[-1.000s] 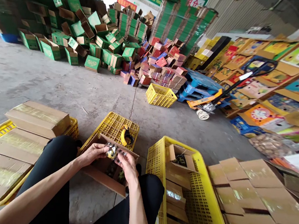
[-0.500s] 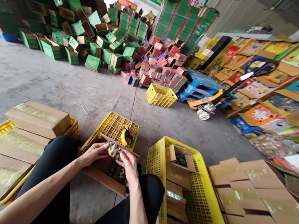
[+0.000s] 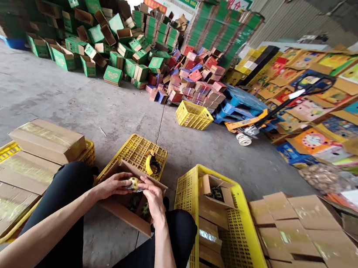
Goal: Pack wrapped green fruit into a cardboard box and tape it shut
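Observation:
Both hands meet over an open cardboard box between my knees. A small clear plastic packet with a yellow, dark-spotted piece inside is pinched between them; its exact kind I cannot make out. My left hand grips its left side with fingers closed. My right hand holds the right side, fingers bent over its edge. Dark green pieces lie in the box below, partly hidden by the right wrist. Just beyond, a yellow and black tape dispenser rests on a yellow crate.
To the left, taped cartons fill a yellow crate. On the right stands a yellow crate with small boxes, one open, beside more taped cartons. Farther off are another yellow crate, a pallet jack and heaped green boxes.
The plastic packet has turned between my hands, so its yellow piece shows more plainly. My right hand's fingers have shifted up and left over it. The view has tilted slightly.

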`<control>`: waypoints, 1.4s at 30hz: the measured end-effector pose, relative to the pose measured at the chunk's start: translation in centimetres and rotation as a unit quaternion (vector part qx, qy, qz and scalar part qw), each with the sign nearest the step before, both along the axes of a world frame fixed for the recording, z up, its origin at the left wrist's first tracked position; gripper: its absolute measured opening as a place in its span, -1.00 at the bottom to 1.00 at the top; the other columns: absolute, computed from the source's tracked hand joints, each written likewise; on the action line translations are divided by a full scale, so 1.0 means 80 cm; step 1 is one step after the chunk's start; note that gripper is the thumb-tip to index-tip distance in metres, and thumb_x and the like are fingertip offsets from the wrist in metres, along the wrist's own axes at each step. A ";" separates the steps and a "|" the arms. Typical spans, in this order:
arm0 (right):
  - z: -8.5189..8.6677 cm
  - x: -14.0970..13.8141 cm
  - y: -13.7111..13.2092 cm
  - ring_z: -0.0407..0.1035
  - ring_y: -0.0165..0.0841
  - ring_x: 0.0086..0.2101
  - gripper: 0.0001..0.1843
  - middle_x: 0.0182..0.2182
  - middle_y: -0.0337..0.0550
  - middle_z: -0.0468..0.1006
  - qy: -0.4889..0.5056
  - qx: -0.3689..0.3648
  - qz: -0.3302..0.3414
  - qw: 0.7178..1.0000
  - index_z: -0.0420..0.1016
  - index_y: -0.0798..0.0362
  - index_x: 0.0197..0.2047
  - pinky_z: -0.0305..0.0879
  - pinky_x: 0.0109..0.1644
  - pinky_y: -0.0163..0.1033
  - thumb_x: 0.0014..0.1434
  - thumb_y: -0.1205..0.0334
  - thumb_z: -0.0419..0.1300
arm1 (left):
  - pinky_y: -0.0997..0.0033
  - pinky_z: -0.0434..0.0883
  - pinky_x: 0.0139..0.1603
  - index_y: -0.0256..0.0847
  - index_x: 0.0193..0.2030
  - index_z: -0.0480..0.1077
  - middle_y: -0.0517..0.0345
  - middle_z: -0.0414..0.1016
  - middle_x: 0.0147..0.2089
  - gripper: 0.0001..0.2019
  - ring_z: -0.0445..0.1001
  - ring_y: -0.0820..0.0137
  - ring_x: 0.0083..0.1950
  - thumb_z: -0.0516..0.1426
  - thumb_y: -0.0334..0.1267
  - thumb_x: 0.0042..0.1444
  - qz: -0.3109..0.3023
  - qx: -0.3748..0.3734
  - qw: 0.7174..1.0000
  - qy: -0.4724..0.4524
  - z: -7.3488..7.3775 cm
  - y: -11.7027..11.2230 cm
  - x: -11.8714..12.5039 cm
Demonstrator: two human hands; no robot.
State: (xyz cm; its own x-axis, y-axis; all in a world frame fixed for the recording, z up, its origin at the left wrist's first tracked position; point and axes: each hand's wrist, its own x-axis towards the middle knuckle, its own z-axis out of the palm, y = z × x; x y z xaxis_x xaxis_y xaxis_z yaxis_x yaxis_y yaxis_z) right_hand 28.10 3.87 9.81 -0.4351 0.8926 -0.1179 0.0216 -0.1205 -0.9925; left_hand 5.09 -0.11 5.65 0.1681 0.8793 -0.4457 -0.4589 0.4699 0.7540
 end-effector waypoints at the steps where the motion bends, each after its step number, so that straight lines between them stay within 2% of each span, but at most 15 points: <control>1: -0.003 0.000 0.001 0.26 0.01 0.40 -0.78 0.27 -0.10 0.60 0.013 -0.009 -0.008 1.000 0.82 -0.12 -0.21 0.20 0.44 0.09 0.08 0.08 0.39 | 0.21 0.59 0.04 -0.19 0.31 0.42 -0.24 0.61 0.21 -0.19 0.72 0.10 -0.01 0.55 -0.03 -0.04 0.006 0.006 1.000 0.004 0.000 0.000 -0.001; 5: -0.012 0.001 0.006 0.33 0.01 0.34 -0.67 0.27 -0.04 0.60 0.078 -0.057 -0.078 0.992 0.79 -0.08 -0.14 0.38 0.30 0.06 0.09 -0.04 0.39 | 0.20 0.58 0.04 -0.15 0.17 0.46 -0.10 0.64 0.11 -0.31 0.69 0.16 -0.01 0.57 -0.09 -0.07 0.009 0.044 0.999 0.001 -0.002 0.001 -0.003; 8: -0.015 0.002 0.006 0.44 -0.02 0.23 -0.50 0.18 -0.01 0.64 0.055 -0.088 -0.126 0.987 0.74 -0.08 -0.02 0.49 0.16 0.03 0.09 -0.21 0.44 | 0.25 0.57 -0.01 -0.14 0.05 0.49 0.01 0.66 0.01 -0.39 0.68 0.22 -0.08 0.59 -0.16 -0.12 -0.010 0.079 0.997 -0.019 -0.001 0.003 -0.001; 10: -0.016 0.003 0.004 0.51 -0.06 0.13 -0.40 0.10 -0.03 0.67 0.025 -0.106 -0.130 0.985 0.70 -0.09 0.03 0.55 0.05 -0.01 0.03 -0.25 0.51 | 0.29 0.56 -0.04 -0.15 -0.02 0.51 0.04 0.67 -0.04 -0.43 0.68 0.25 -0.11 0.60 -0.19 -0.15 -0.018 0.093 0.995 -0.027 0.001 0.003 0.001; 12: -0.017 0.002 0.001 0.57 -0.10 -0.01 -0.36 -0.04 -0.05 0.70 0.014 -0.120 -0.117 0.986 0.68 -0.06 -0.01 0.57 -0.05 -0.05 -0.04 -0.28 0.55 | 0.29 0.56 -0.05 -0.17 -0.04 0.51 0.04 0.68 -0.07 -0.45 0.68 0.25 -0.13 0.59 -0.16 -0.12 -0.016 0.099 0.994 -0.032 0.004 0.003 0.003; 15: -0.018 0.002 0.000 0.59 -0.17 -0.16 -0.37 -0.21 -0.11 0.70 0.014 -0.127 -0.096 0.987 0.66 -0.02 -0.12 0.56 -0.13 -0.10 -0.07 -0.31 0.56 | 0.28 0.57 -0.05 -0.16 0.07 0.51 0.00 0.69 -0.05 -0.40 0.70 0.23 -0.12 0.58 -0.08 -0.08 0.004 0.089 0.996 -0.030 0.007 0.004 0.004; 18: -0.019 0.001 0.002 0.58 -0.26 -0.24 -0.40 -0.24 -0.15 0.69 0.027 -0.126 -0.101 0.986 0.64 -0.01 -0.16 0.53 -0.16 -0.17 -0.09 -0.27 0.57 | 0.33 0.56 -0.07 -0.20 0.13 0.53 -0.06 0.70 -0.02 -0.32 0.71 0.23 -0.11 0.59 -0.07 -0.11 0.025 0.073 0.997 -0.015 0.006 0.005 0.005; 21: -0.019 -0.001 0.003 0.57 -0.28 -0.25 -0.44 -0.24 -0.15 0.70 0.065 -0.134 -0.100 0.984 0.63 -0.01 -0.20 0.51 -0.13 -0.17 -0.10 -0.22 0.59 | 0.34 0.55 -0.10 -0.26 -0.07 0.60 -0.04 0.72 -0.13 -0.45 0.70 0.23 -0.16 0.59 -0.06 -0.14 0.048 0.075 0.996 -0.003 0.004 0.007 0.007; 24: -0.016 -0.002 0.003 0.59 -0.23 -0.17 -0.48 -0.16 -0.10 0.72 0.093 -0.137 -0.097 0.981 0.64 -0.01 -0.21 0.52 -0.05 -0.12 -0.10 -0.17 0.59 | 0.31 0.54 -0.13 -0.25 -0.23 0.62 -0.02 0.72 -0.21 -0.55 0.69 0.16 -0.16 0.59 -0.04 -0.15 0.061 0.094 0.993 0.026 0.005 0.008 0.008; 28: -0.014 -0.001 0.003 0.59 -0.15 -0.02 -0.49 -0.01 -0.07 0.72 0.090 -0.121 -0.087 0.985 0.69 -0.05 -0.14 0.50 0.07 -0.06 -0.06 -0.17 0.57 | 0.24 0.53 0.00 -0.21 -0.31 0.63 -0.04 0.74 -0.11 -0.62 0.66 0.07 -0.01 0.55 0.00 -0.08 0.046 0.152 0.985 0.066 0.011 0.008 0.005; 31: -0.014 0.000 0.003 0.59 -0.16 -0.03 -0.47 -0.06 -0.09 0.73 0.079 -0.118 -0.091 0.986 0.70 -0.06 -0.10 0.49 0.09 -0.06 -0.05 -0.19 0.57 | 0.26 0.50 0.08 -0.19 -0.30 0.63 -0.03 0.73 -0.08 -0.62 0.65 0.10 0.03 0.53 0.04 -0.05 0.050 0.174 0.981 0.074 0.015 0.008 0.003; 34: -0.016 0.000 0.003 0.59 -0.20 -0.14 -0.47 -0.18 -0.10 0.73 0.065 -0.107 -0.091 0.988 0.71 -0.02 -0.18 0.51 0.04 -0.08 -0.06 -0.25 0.57 | 0.37 0.50 -0.09 -0.21 -0.24 0.61 0.01 0.71 -0.15 -0.55 0.62 0.23 -0.13 0.51 0.12 -0.04 0.082 0.164 0.979 0.093 0.013 0.008 0.003; 37: -0.017 0.000 0.004 0.57 -0.23 -0.21 -0.43 -0.24 -0.10 0.71 0.054 -0.094 -0.097 0.989 0.71 -0.01 -0.22 0.53 -0.04 -0.11 -0.06 -0.32 0.55 | 0.49 0.45 -0.24 -0.20 -0.18 0.56 0.11 0.64 -0.23 -0.52 0.56 0.38 -0.27 0.48 0.16 0.02 0.085 0.153 0.979 0.101 0.008 0.007 0.006; 40: -0.021 0.000 0.005 0.55 -0.26 -0.26 -0.40 -0.26 -0.12 0.70 0.046 -0.095 -0.111 0.988 0.71 -0.01 -0.20 0.53 -0.13 -0.16 -0.07 -0.35 0.54 | 0.51 0.47 -0.27 -0.19 -0.16 0.53 0.15 0.60 -0.23 -0.51 0.55 0.41 -0.28 0.46 0.17 0.06 0.072 0.133 0.984 0.091 0.004 0.005 0.009; 42: -0.024 0.000 0.006 0.55 -0.27 -0.27 -0.38 -0.25 -0.13 0.70 0.047 -0.100 -0.119 0.987 0.70 -0.01 -0.19 0.52 -0.17 -0.19 -0.08 -0.36 0.54 | 0.47 0.51 -0.20 -0.19 -0.09 0.55 0.11 0.62 -0.17 -0.50 0.59 0.37 -0.21 0.46 0.17 0.06 0.054 0.115 0.990 0.068 0.003 0.004 0.010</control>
